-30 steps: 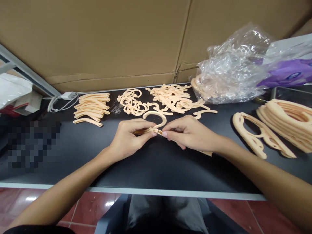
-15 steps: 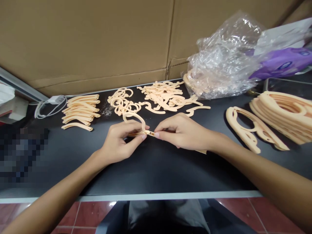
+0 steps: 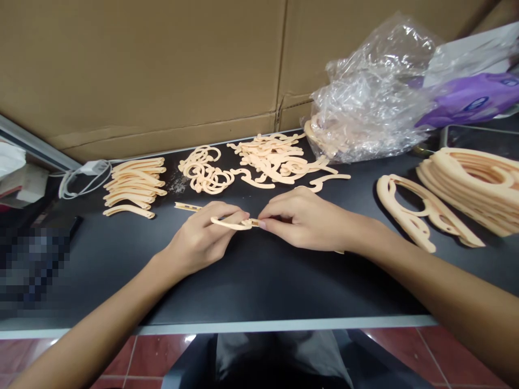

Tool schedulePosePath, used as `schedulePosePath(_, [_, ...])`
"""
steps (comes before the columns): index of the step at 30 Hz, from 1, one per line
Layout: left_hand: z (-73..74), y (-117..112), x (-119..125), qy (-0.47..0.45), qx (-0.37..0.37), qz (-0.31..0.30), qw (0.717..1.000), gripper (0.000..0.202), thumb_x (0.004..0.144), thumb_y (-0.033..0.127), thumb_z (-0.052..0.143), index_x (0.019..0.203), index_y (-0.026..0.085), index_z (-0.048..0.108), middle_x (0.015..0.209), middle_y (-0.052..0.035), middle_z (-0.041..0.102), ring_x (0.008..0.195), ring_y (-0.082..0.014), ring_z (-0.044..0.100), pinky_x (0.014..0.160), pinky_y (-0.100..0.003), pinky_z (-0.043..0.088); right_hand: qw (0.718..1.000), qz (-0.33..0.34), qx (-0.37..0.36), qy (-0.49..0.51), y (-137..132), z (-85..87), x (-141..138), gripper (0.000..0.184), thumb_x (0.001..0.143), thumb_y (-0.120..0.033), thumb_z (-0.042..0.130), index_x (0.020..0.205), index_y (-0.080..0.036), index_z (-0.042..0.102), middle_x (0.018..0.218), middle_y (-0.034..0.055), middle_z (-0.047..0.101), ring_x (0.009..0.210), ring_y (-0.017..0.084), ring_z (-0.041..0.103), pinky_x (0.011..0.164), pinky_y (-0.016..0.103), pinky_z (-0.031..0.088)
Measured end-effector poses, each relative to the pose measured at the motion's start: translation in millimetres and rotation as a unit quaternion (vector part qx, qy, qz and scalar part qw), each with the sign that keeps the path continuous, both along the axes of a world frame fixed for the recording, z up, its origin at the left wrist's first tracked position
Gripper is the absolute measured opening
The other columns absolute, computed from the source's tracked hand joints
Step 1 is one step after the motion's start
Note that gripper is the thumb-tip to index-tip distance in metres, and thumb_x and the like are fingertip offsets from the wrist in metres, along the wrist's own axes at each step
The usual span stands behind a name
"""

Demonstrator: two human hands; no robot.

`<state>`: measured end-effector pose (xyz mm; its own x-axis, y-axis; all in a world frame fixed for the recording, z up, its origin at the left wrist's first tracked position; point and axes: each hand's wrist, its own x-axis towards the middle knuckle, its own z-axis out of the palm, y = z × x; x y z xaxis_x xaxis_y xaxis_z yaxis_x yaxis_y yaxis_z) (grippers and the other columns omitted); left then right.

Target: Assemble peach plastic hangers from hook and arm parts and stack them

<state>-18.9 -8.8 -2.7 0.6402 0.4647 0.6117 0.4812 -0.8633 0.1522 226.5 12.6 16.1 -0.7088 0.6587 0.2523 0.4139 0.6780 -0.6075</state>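
Between my hands is a cream plastic folding hanger in parts, its curved hook (image 3: 231, 224) tipped low over my left fingers. My left hand (image 3: 200, 237) is closed round the hanger near the hook's base. One hanger arm (image 3: 186, 206) sticks out to the left behind that hand. With thumb and fingertips, my right hand (image 3: 302, 221) pinches the joint piece (image 3: 254, 222) just right of the hook. A pale tip (image 3: 339, 252) shows below my right wrist; most of that side is hidden by the hand.
Behind my hands lie loose hooks (image 3: 206, 170) and a heap of curved pieces (image 3: 275, 156). Stacked hanger arms (image 3: 133, 183) lie left. Folded hangers (image 3: 470, 189) are piled right, with another (image 3: 405, 208) beside them. A clear plastic bag (image 3: 368, 102) stands against the cardboard (image 3: 162, 70).
The hook, upright before, has swung down toward me across my left fingers. My left hand has turned, and the left hanger arm now shows behind it. The right hand keeps its pinch.
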Motion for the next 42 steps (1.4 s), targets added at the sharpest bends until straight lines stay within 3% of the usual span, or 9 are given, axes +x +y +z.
schedulePosePath(10, [-0.6,-3.8,3.2,-0.008,0.001,0.01,1.0,0.023,0.092,0.007,0.063,0.112,0.018,0.067,0.1,-0.0073,0.073,0.085,-0.0129,0.072,0.075,-0.022,0.059,1.0,0.006,0.006,-0.009,-0.1,-0.8,1.2,0.028,0.097,-0.022,0.053,0.084,-0.015,0.077,0.079,0.0056,0.075,0.069,0.014,0.065,0.066,0.028,0.042])
schedulePosePath(15, [-2.0,-3.5,6.5,-0.037,0.018,-0.025,0.999,0.023,0.089,0.001,0.063,0.107,0.015,0.065,0.1,-0.0091,0.073,0.09,-0.0139,0.071,0.077,-0.022,0.059,0.998,0.022,0.008,-0.066,-0.8,1.1,2.1,0.037,0.103,-0.029,0.044,0.087,-0.014,0.073,0.081,0.0073,0.072,0.073,0.016,0.063,0.069,0.029,0.04])
schedulePosePath(23, [-4.2,0.8,2.2,-0.049,-0.055,-0.101,0.992,0.033,0.088,-0.002,0.062,0.115,0.016,0.062,0.103,-0.0103,0.071,0.095,-0.0174,0.069,0.08,-0.029,0.061,0.988,0.033,-0.067,-0.132,-2.8,7.2,2.8,0.037,0.103,-0.031,0.04,0.08,-0.016,0.065,0.068,0.0023,0.059,0.061,0.012,0.051,0.061,0.028,0.031])
schedulePosePath(29, [1.7,-2.3,3.4,-0.033,-0.117,-0.121,0.985,0.038,0.089,-0.003,0.059,0.121,0.018,0.063,0.109,-0.0098,0.072,0.094,-0.0136,0.07,0.08,-0.023,0.06,0.986,0.03,-0.084,-0.139,-4.7,6.1,6.5,0.031,0.099,-0.026,0.042,0.078,-0.017,0.064,0.069,0.0018,0.056,0.063,0.012,0.048,0.061,0.028,0.029])
schedulePosePath(35, [1.2,0.2,2.7,-0.051,-0.109,-0.128,0.984,0.04,0.088,-0.003,0.062,0.121,0.019,0.065,0.112,-0.0099,0.075,0.102,-0.0162,0.073,0.088,-0.027,0.062,0.986,0.033,-0.097,-0.128,-4.5,6.0,6.7,0.032,0.099,-0.028,0.042,0.076,-0.018,0.062,0.067,0.0008,0.055,0.061,0.012,0.047,0.062,0.028,0.028])
schedulePosePath(42, [-0.7,-0.8,4.1,-0.057,-0.105,-0.119,0.986,0.041,0.088,-0.003,0.062,0.122,0.02,0.066,0.115,-0.0096,0.076,0.105,-0.0168,0.074,0.093,-0.029,0.062,0.987,0.047,-0.095,-0.118,-2.9,6.8,6.2,0.028,0.095,-0.021,0.042,0.071,-0.018,0.056,0.062,-0.0019,0.048,0.058,0.01,0.042,0.061,0.029,0.026])
